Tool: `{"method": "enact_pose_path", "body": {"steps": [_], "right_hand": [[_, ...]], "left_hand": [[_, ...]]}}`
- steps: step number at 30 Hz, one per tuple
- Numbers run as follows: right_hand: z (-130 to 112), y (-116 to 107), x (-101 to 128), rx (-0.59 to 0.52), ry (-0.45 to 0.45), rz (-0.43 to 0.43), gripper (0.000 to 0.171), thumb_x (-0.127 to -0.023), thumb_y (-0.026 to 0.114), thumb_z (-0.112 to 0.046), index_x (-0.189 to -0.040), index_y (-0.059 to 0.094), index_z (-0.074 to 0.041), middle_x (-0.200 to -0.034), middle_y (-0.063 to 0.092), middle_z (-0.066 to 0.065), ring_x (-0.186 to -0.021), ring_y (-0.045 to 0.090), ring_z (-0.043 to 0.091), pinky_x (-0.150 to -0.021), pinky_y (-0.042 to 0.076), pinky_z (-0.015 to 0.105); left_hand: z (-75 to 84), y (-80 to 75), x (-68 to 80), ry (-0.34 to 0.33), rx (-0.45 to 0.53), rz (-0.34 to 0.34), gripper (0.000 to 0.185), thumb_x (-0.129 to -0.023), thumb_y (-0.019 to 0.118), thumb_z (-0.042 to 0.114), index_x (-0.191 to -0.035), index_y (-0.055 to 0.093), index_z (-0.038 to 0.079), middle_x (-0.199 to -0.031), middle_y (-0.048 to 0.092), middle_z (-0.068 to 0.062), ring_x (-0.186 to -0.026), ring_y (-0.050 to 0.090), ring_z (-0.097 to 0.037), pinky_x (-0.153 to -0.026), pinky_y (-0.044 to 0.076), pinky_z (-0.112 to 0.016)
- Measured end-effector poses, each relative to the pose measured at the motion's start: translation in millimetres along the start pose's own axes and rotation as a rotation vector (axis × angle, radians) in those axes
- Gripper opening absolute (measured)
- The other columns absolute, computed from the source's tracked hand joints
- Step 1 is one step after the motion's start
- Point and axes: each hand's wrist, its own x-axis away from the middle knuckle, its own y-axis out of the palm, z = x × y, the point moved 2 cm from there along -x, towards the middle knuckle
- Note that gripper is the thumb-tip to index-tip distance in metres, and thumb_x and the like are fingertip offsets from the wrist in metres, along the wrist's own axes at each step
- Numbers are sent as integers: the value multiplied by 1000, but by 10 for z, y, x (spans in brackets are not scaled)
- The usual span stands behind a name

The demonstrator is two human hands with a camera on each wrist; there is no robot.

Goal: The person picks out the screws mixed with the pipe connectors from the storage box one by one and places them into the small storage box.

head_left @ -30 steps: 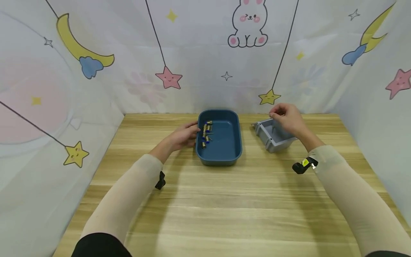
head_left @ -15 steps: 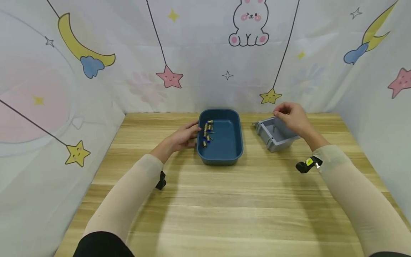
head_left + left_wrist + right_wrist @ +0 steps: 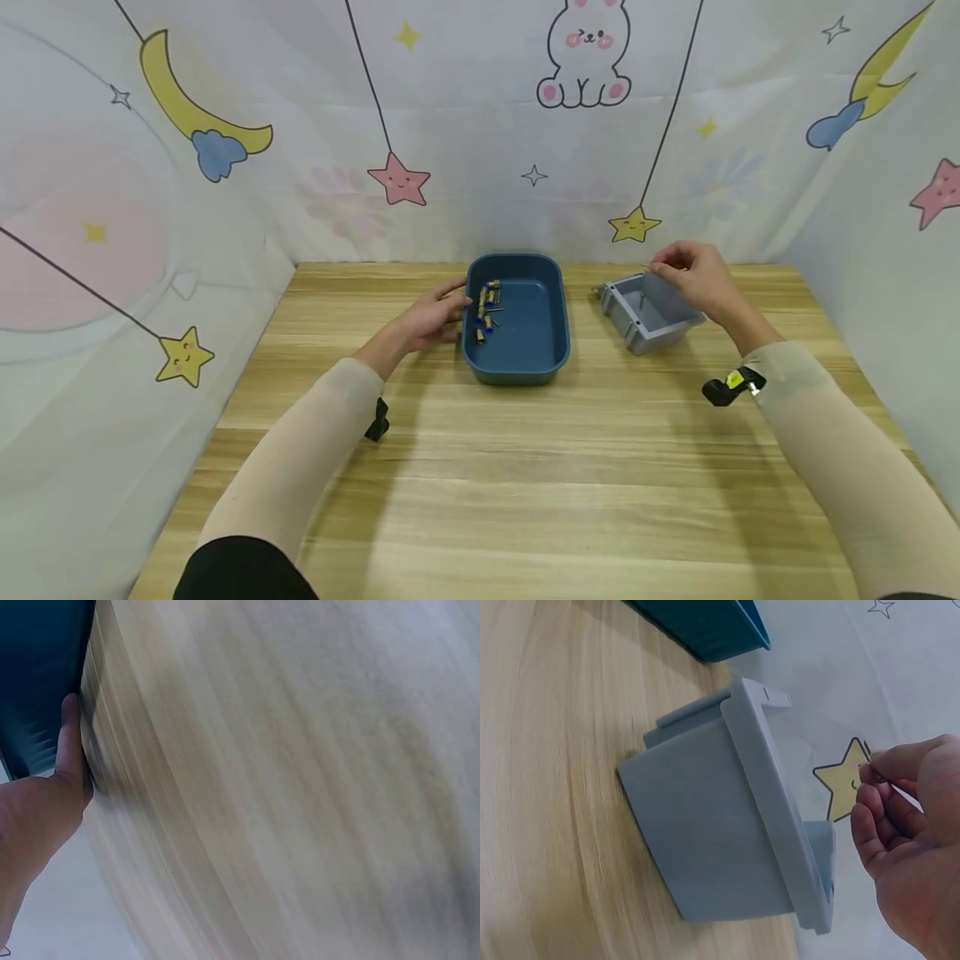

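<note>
My right hand (image 3: 697, 275) is raised over the back of a small grey bin (image 3: 647, 337), pinching a thin, nail-like metal piece (image 3: 644, 265) between thumb and fingertips. In the right wrist view that piece is mostly hidden by the fingers (image 3: 870, 825). One slender metal piece (image 3: 642, 300) shows inside the bin. With relaxed fingers, my left hand (image 3: 431, 321) touches the left side of a blue tray (image 3: 517, 377). Along the tray's left inside lie several brass-coloured fittings (image 3: 482, 312) with blue bands, and a few thin metal pins (image 3: 494, 310).
The wooden table (image 3: 525, 467) meets a white cloth backdrop (image 3: 480, 217) printed with stars, moons and a rabbit. A short gap of table separates the tray from the bin. A small projecting bit (image 3: 596, 289) sits at the bin's back left corner.
My right hand has moved slightly to the right above the bin, still pinching the thin metal piece. The left hand keeps its place at the tray.
</note>
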Motion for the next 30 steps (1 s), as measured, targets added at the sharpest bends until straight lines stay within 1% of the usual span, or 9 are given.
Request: {"method": "enact_pose_path", "body": {"steps": [6,13,18,27,30], "right_hand": [[69,-32,46,-3,14,-8,28,-109,64,-25,-117,69,1,-110,67,12,-94,55,22,-70,47,25],[87,-51,59,8,8,-5,31,-109,63,-28,-118,69,1,-113,67,17,-93,55,22,-68,47,24],[113,-53,61,11,7,2,30,-108,65,-27,-117,70,1,-110,68,16,-91,56,20,-68,47,24],[116,-36,70,3,0,-3,29,-108,66,-25,-117,70,2,-109,69,13,-91,56,18,-71,47,23],[125,-39,86,5,-1,-1,29,-107,66,-25,-117,70,2,-108,70,13,-91,57,17,-71,47,23]], "left_hand": [[-20,8,-2,10,-22,4,62,-113,50,16,-169,28,27,-158,46,-18,-136,58,-36,-98,60,-50],[-45,-33,-10,6,-9,-14,63,-112,51,18,-169,27,29,-159,48,-16,-140,55,-34,-102,57,-53],[-66,-46,-12,-6,-1,-28,62,-113,54,22,-169,28,30,-159,49,-14,-143,52,-31,-106,54,-56],[-91,-42,-12,-3,8,-32,65,-113,54,25,-170,24,25,-168,37,-13,-151,42,-30,-109,51,-58],[-99,-36,-21,-6,4,-33,65,-113,54,26,-170,24,26,-166,39,-13,-150,43,-30,-109,51,-58]]}}
